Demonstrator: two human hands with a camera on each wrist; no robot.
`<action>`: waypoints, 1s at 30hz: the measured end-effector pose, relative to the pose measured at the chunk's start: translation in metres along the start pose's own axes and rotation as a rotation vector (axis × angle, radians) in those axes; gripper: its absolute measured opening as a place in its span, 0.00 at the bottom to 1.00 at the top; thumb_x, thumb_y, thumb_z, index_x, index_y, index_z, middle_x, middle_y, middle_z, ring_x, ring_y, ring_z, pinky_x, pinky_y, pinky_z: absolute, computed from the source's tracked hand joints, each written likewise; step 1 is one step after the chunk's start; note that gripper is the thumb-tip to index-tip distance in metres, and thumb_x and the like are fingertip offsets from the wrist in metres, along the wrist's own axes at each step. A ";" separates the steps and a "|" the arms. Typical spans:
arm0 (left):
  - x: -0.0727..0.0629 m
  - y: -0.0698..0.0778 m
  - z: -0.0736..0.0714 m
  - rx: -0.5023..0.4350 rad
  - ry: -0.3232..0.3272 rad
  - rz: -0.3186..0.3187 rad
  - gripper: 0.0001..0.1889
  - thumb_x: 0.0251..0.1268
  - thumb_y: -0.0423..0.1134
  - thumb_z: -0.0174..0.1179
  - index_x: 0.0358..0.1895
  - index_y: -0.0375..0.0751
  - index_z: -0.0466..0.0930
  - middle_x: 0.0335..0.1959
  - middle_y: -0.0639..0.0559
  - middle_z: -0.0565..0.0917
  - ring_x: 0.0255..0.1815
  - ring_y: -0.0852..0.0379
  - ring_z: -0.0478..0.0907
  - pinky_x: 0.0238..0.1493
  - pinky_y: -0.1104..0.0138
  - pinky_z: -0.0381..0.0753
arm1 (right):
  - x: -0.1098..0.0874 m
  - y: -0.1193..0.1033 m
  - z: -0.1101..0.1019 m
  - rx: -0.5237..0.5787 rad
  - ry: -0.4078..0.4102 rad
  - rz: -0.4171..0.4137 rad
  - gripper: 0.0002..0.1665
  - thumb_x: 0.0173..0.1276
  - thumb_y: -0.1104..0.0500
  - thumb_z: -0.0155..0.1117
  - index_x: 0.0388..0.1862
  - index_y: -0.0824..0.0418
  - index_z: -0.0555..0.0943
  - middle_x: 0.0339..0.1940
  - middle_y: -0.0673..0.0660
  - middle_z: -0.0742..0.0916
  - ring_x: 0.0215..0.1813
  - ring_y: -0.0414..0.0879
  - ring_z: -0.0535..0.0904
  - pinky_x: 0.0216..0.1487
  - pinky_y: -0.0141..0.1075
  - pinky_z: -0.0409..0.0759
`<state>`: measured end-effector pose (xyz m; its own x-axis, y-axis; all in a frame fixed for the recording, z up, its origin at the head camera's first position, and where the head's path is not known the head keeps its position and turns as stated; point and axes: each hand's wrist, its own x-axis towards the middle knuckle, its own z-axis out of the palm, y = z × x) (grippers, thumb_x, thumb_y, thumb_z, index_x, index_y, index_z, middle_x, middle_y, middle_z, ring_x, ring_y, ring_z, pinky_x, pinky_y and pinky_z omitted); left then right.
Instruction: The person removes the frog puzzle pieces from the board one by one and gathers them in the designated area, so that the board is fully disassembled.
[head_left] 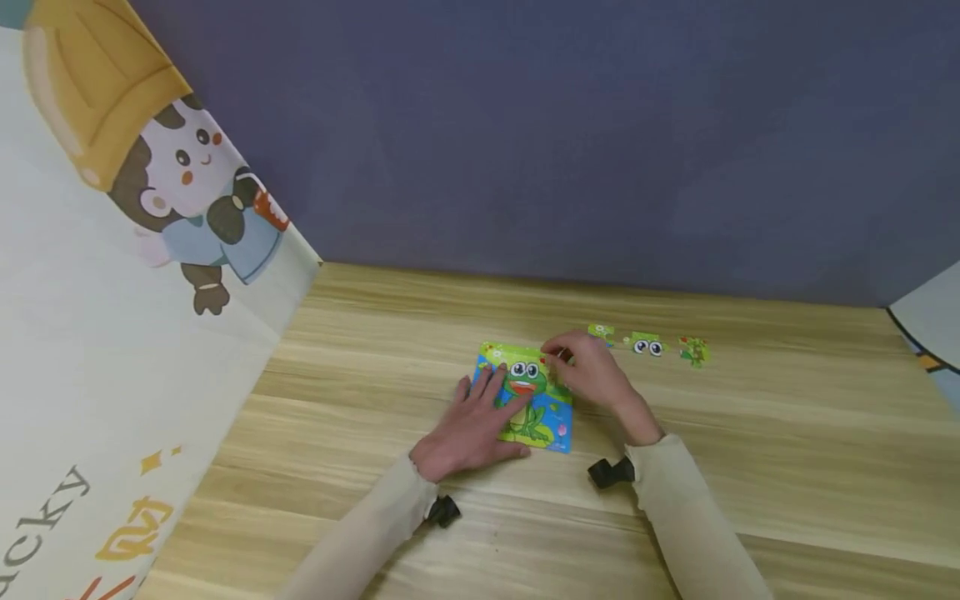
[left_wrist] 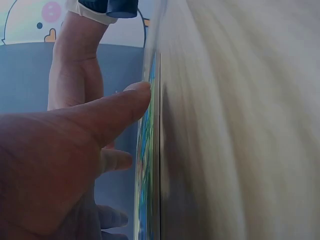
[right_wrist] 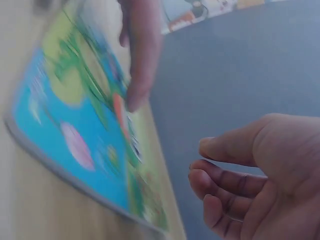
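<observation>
When handling the frog puzzle (head_left: 538, 418), expect something light, stiff and smooth, probably apt to slide or crease if forced; best taken by the outer edges. Lying flat on the wooden table (head_left: 337, 400), beneath the left hand (head_left: 474, 425) with its fingers spread, and close by the right hand (head_left: 596, 372), curled near the upper right corner; cannot tell whether pinching anything. Farther right: loose pieces (head_left: 647, 344).
</observation>
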<state>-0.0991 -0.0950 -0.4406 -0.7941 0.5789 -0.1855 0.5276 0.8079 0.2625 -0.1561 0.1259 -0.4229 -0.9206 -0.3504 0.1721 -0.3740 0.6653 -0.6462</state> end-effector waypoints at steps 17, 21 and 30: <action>-0.040 -0.024 0.006 -0.027 0.030 0.038 0.39 0.66 0.66 0.57 0.77 0.57 0.62 0.82 0.32 0.47 0.82 0.32 0.48 0.75 0.34 0.55 | 0.004 -0.020 0.050 0.003 -0.132 0.030 0.14 0.67 0.63 0.67 0.50 0.66 0.86 0.41 0.59 0.86 0.34 0.42 0.76 0.36 0.34 0.76; -0.042 -0.025 0.008 -0.031 0.037 0.053 0.38 0.66 0.64 0.58 0.76 0.56 0.63 0.81 0.31 0.49 0.82 0.31 0.49 0.74 0.34 0.56 | 0.002 -0.020 0.053 -0.035 -0.148 0.018 0.17 0.66 0.59 0.69 0.51 0.66 0.85 0.45 0.61 0.84 0.37 0.45 0.76 0.40 0.38 0.78; -0.042 -0.023 0.007 0.027 0.021 0.042 0.38 0.66 0.66 0.57 0.77 0.57 0.62 0.81 0.31 0.49 0.81 0.31 0.51 0.74 0.35 0.59 | 0.000 -0.026 0.057 -0.082 -0.164 0.064 0.29 0.64 0.52 0.73 0.60 0.65 0.81 0.53 0.62 0.82 0.50 0.52 0.80 0.53 0.48 0.82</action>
<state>-0.0760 -0.1366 -0.4453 -0.7767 0.6104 -0.1553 0.5687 0.7857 0.2437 -0.1403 0.0710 -0.4487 -0.9149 -0.4036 0.0046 -0.3288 0.7387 -0.5883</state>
